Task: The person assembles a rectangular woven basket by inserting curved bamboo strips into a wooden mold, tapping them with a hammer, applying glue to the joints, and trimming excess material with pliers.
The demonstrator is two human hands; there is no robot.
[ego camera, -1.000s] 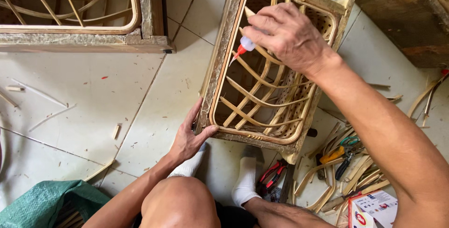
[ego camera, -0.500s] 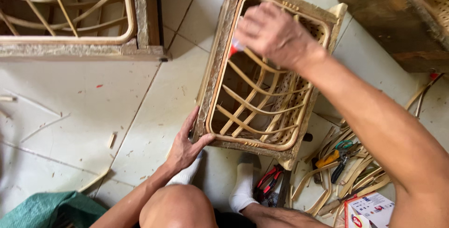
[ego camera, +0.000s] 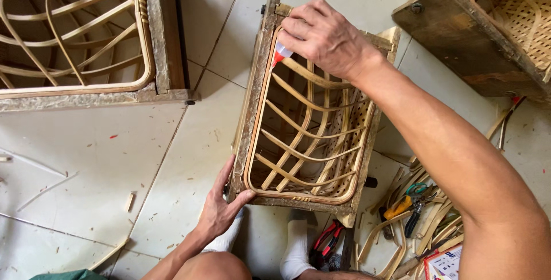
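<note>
The bamboo basket frame (ego camera: pixel 310 119) is stood on the pale tiled floor (ego camera: pixel 115 188) in front of the person's white-socked feet (ego camera: pixel 295 248), tilted so that its open face is turned up to the head camera, the only view given. It is a box-like wooden mould of rough, weathered boards, lined with a smooth bent rim strip and curved, pale yellow splints that cross over a finely woven backing.

The lower left corner of the frame is gripped by the left hand (ego camera: pixel 221 205), thumb inside the rim and fingers spread on the outer board, so the frame is steadied. At the upper left corner a small glue bottle (ego camera: pixel 281 53) with a red nozzle is clamped in the closed fingers of the right hand (ego camera: pixel 324 36), its tip pressed against the rim strip.

The step in hand is judged to be gluing the rim where a splint meets it. A light squeeze and a steady frame are called for, so that the glue stays on the joint.

A 2nd, similar frame (ego camera: pixel 86 39) lies at the upper left and a 3rd woven one (ego camera: pixel 493 27) at the upper right. Loose bamboo strips (ego camera: pixel 402 240), pliers with red handles (ego camera: pixel 324 245) and scissors (ego camera: pixel 416 205) are scattered at the lower right.
</note>
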